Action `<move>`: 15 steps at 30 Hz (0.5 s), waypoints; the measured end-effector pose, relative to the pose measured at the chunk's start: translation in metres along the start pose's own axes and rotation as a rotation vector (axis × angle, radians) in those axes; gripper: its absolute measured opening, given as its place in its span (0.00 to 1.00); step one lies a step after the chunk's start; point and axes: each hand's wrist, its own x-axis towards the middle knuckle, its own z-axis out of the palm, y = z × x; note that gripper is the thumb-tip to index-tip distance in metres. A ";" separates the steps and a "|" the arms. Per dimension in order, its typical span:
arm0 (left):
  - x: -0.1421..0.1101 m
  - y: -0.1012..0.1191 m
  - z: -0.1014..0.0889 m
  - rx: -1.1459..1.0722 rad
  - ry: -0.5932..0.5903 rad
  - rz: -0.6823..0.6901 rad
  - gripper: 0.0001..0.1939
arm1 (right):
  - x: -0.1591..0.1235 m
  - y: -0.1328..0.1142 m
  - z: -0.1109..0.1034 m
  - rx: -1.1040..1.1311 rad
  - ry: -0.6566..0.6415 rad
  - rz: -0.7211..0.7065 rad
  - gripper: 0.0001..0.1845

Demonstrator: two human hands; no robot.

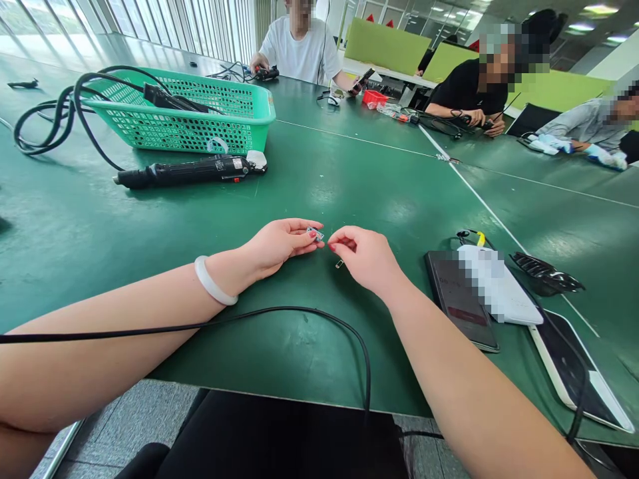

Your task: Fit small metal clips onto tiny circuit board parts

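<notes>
My left hand [284, 245], with a white bangle at the wrist, is closed on a small grey-blue piece [315, 233] held between thumb and fingers. It looks like a tiny metal part or board, too small to name. Just to the right, my right hand [367, 256] is pinched shut, its fingertips a little apart from that piece. Whatever is in the pinch, if anything, is too small to make out. A tiny metallic piece [340, 264] shows right under the right hand's fingers; I cannot tell whether it is held or lies on the table.
A black electric screwdriver [184, 171] lies before a green basket [180, 126] with cords and another black tool. A black cable [279, 309] crosses nearer me. At right are a dark phone [462, 306], a white pixelated object [499, 286] and a white-edged device [574, 366]. Several people sit beyond.
</notes>
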 end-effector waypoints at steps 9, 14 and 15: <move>0.002 -0.004 -0.003 0.064 -0.085 0.055 0.11 | 0.002 -0.002 0.006 0.476 0.053 0.062 0.08; 0.002 -0.004 -0.004 0.087 -0.106 0.058 0.11 | 0.002 -0.003 0.010 0.465 0.091 0.029 0.06; 0.001 -0.004 -0.004 0.090 -0.109 0.057 0.11 | 0.002 -0.003 0.010 0.448 0.115 0.019 0.05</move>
